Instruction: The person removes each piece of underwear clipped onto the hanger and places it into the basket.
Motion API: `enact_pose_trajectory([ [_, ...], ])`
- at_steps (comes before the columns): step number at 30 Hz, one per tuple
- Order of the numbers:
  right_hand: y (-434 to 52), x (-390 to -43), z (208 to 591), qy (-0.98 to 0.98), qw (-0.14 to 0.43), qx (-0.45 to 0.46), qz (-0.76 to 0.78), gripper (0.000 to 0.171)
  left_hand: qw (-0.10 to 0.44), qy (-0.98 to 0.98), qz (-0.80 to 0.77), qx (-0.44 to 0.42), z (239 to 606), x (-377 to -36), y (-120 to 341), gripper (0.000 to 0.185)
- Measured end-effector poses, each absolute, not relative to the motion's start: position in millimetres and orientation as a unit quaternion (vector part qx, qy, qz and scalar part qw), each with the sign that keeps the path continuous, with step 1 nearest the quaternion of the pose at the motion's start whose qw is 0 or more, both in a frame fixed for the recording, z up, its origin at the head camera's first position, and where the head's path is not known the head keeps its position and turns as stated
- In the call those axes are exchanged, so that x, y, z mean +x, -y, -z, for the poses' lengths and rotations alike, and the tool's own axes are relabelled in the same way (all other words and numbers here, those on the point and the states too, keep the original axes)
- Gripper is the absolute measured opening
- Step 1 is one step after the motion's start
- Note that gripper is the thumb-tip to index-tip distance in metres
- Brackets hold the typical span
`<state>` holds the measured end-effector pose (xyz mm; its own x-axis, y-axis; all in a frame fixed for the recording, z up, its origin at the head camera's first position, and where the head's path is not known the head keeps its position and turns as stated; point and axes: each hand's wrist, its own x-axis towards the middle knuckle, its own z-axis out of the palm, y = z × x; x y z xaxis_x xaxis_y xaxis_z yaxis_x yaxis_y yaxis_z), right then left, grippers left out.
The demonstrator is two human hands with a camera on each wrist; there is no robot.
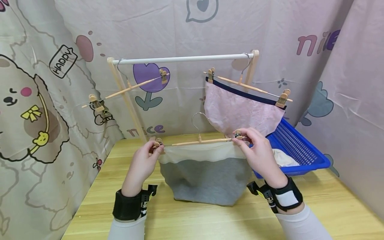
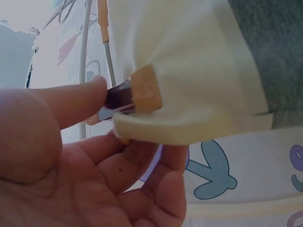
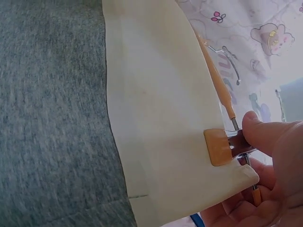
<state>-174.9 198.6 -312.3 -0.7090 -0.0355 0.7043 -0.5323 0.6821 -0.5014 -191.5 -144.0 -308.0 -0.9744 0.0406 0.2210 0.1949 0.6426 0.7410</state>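
A wooden clip hanger (image 1: 199, 142) with a metal hook is held level above the table, and a grey garment (image 1: 207, 178) with a cream waistband hangs from it, clipped at both corners, its lower edge resting on the wooden tabletop.

Rail (image 1: 180, 60) span between empty hanger (image 1: 126, 89) and pink garment (image 1: 243, 111) is open, above the held hanger (image 1: 198, 142). Blue basket (image 1: 295, 148) blocks the table (image 1: 210, 220) at right rear; rack post (image 1: 126, 100) at left rear. Near table edge is bare.
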Motion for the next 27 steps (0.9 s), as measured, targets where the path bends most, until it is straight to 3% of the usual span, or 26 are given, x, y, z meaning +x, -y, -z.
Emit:
enact_pose_trajectory([
  [8, -196, -173, 311, 0.85, 0.35, 0.171, -0.354, 0.013, 0.091, 0.913, 0.395, -0.049, 309, -187, 142, 0.041],
  [13, -194, -172, 312, 0.852, 0.35, 0.173, -0.348, 0.015, 0.177, 0.9, 0.394, -0.064, 311, -180, 131, 0.056],
  [19, -192, -170, 313, 0.851, 0.352, 0.183, -0.344, 0.016, 0.282, 0.858, 0.406, -0.139, 314, -172, 110, 0.049],
  [27, -190, -169, 314, 0.847, 0.363, 0.206, -0.329, 0.016, 0.288, 0.835, 0.416, -0.216, 319, -168, 86, 0.037],
])
